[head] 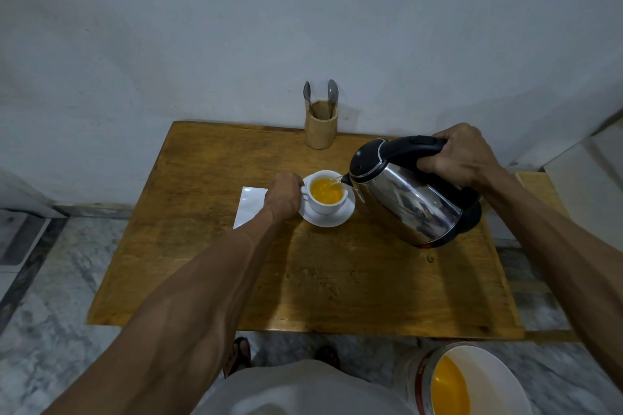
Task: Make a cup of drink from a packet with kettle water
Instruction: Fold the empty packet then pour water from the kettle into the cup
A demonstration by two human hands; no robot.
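Low in the frame's lower right, a white plastic bucket (pixel 472 381) holds orange liquid beside the person's lap. At centre, the white ceramic cup (pixel 326 194) of orange drink sits on its white saucer (pixel 337 218), on the worn wooden table (pixel 337 273). Left hand (pixel 285 195) clasps the cup's handle. Right hand (pixel 458 155) clenches the black handle of the tilted steel kettle (pixel 411 202), spout over the cup. A silver packet (pixel 249 205) lies left; a wooden spoon holder (pixel 321 127) stands behind.
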